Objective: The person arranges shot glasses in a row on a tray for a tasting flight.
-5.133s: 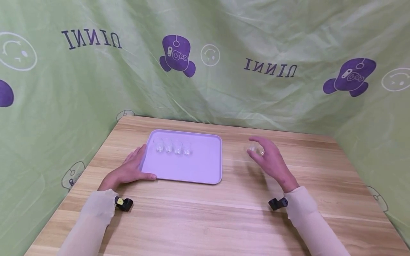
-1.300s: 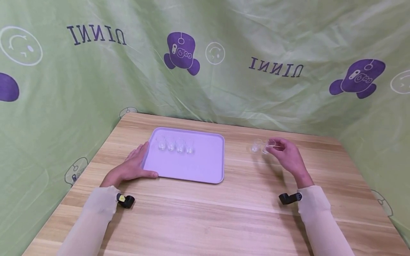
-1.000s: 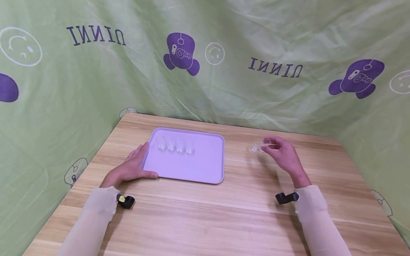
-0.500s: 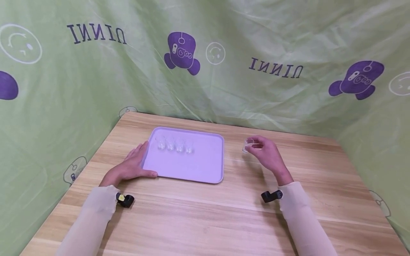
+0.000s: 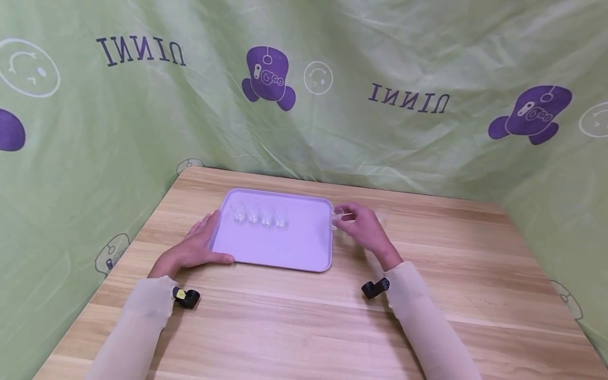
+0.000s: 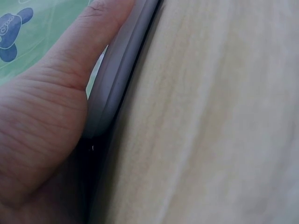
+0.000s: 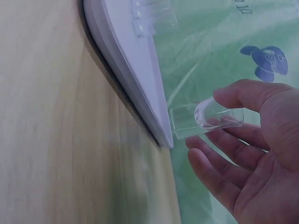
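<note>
My right hand [image 5: 363, 227] pinches a small clear shot glass [image 5: 336, 216] by the tray's right rim. In the right wrist view, thumb and fingertips grip this shot glass [image 7: 184, 120] from its sides, and its thick base shows. The lilac tray [image 5: 271, 248] lies on the table, with several like glasses [image 5: 266, 217] in a row on its back left part. My left hand [image 5: 192, 250] rests at the tray's front left corner, fingers spread along the left side and thumb [image 6: 88, 37] on the front rim.
Another clear glass [image 5: 381, 214] stands on the wooden table [image 5: 294, 322] to the right, behind my right hand. A green printed curtain [image 5: 332, 137] hangs close round the table's back and sides.
Earlier my right hand was at the two glasses on the right; it took hold of one and carried it left to the tray's edge. My left hand stays at the tray's corner.
</note>
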Demonstrator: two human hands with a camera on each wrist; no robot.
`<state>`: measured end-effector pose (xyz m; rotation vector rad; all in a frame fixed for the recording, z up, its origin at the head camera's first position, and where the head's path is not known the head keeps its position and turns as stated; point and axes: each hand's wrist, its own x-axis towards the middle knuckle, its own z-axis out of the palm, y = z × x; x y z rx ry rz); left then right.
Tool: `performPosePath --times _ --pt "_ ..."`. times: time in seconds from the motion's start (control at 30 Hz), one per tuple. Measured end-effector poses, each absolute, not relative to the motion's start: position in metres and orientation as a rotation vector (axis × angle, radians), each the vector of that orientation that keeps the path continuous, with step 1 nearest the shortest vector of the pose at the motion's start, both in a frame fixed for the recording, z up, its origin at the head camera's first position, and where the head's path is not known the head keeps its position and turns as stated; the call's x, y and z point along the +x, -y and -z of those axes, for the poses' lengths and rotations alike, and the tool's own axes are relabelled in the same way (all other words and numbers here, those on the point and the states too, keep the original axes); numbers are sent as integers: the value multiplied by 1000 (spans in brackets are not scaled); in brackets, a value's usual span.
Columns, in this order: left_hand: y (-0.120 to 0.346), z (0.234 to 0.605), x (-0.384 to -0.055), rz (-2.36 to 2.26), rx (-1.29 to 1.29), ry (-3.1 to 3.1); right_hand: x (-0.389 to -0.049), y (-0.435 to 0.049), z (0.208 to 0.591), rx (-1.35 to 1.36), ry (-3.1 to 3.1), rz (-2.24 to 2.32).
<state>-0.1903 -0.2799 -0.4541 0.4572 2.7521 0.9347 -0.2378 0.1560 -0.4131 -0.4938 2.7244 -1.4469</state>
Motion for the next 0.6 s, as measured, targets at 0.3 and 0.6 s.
performPosePath --times 0.3,0.6 --pt "278 454 -190 -936 453 -2750 -239 -133 418 -493 -2654 1483" --pt "279 453 -190 -937 453 -2748 -241 -113 420 -513 -2608 1507"
